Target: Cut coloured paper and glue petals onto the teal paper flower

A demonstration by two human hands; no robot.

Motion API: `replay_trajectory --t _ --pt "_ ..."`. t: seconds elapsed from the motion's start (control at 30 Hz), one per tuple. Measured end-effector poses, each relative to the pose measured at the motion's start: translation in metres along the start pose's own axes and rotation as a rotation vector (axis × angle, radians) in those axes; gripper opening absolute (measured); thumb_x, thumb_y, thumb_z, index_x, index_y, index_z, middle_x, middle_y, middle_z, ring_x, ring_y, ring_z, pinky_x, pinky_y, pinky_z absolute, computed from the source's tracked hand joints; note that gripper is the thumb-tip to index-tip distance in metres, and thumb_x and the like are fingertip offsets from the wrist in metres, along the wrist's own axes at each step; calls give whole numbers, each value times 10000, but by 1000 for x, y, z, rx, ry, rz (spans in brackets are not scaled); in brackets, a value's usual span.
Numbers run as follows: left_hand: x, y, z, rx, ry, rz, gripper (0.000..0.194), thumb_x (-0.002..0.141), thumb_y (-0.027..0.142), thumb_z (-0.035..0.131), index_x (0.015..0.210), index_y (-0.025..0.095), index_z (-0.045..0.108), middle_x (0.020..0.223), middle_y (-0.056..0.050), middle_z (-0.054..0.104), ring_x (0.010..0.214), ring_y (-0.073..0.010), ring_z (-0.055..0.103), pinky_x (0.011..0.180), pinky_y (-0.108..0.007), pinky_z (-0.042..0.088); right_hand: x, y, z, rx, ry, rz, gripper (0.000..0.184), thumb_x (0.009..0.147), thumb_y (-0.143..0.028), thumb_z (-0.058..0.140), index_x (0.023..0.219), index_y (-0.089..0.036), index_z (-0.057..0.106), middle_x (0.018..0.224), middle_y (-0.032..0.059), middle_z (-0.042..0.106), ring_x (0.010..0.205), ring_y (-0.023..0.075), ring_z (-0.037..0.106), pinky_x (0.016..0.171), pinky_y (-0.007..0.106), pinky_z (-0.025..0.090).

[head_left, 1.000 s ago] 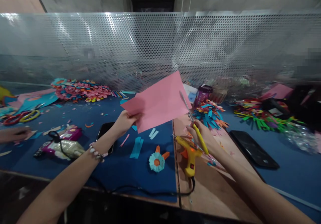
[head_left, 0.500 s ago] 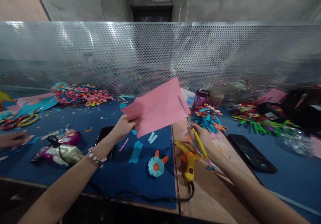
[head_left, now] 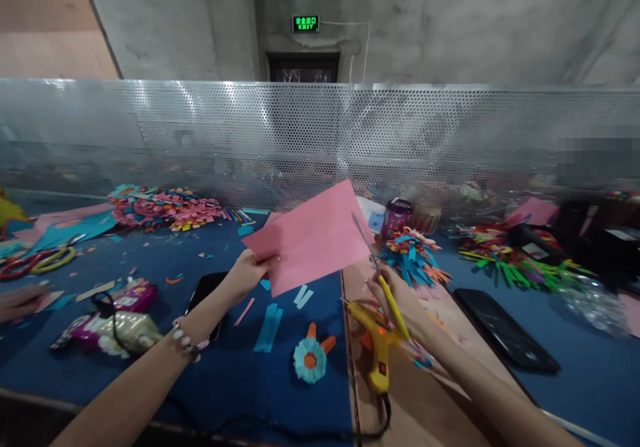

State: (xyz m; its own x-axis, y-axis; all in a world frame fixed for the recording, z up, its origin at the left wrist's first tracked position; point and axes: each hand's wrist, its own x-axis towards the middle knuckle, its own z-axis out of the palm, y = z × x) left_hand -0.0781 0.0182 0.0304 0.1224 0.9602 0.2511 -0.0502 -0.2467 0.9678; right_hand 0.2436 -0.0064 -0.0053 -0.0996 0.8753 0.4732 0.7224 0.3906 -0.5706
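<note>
My left hand pinches the lower left edge of a pink paper sheet and holds it up above the blue table mat. My right hand grips yellow-handled scissors. Their blades point up and touch the sheet's right edge. A yellow glue gun lies just below my right hand. A teal and orange paper flower sits on the mat between my arms.
A dark phone lies under my left wrist, another phone at right. Piles of cut paper flowers and strips line the back by a perforated metal screen. Another person's hand rests at far left.
The view has tilted upward, so the table and hands sit lower in the picture. The pink sheet and scissors keep the same hold and relation.
</note>
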Motion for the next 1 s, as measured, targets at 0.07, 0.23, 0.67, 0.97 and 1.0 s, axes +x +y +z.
replay_trajectory --t 0.07,0.23,0.67,0.97,1.0 --pt "-1 1 0 -14 -15 -6 348 686 320 695 992 158 664 881 -60 694 777 -191 619 680 -308 512 0 1 1 -3 -1 11 161 825 -368 452 813 -210 429 747 7 529 645 159 493 601 285 399" --pt "-3 5 3 -3 -24 -21 339 687 321 696 978 150 668 895 -66 694 788 -197 619 701 -321 514 1 -2 1 5 16 -9 115 818 -322 450 825 -208 441 760 15 542 651 164 499 609 286 398" --pt "-2 4 2 81 -6 27 327 682 323 698 949 136 672 862 -56 686 779 -179 601 702 -307 498 2 1 0 -76 64 9 207 827 -389 428 710 -218 419 660 12 533 584 163 481 555 274 356" --pt "0 5 1 126 12 37 345 666 323 706 961 147 676 936 -66 689 797 -191 605 667 -287 503 -1 -3 -4 -36 -21 19 156 799 -362 467 802 -215 417 717 5 526 641 172 511 587 284 374" --pt "0 5 0 121 11 37 348 663 324 708 961 146 674 922 -63 689 786 -190 605 662 -288 504 -1 -4 -4 -24 -37 28 162 800 -367 470 816 -214 417 736 7 532 652 172 520 593 284 380"
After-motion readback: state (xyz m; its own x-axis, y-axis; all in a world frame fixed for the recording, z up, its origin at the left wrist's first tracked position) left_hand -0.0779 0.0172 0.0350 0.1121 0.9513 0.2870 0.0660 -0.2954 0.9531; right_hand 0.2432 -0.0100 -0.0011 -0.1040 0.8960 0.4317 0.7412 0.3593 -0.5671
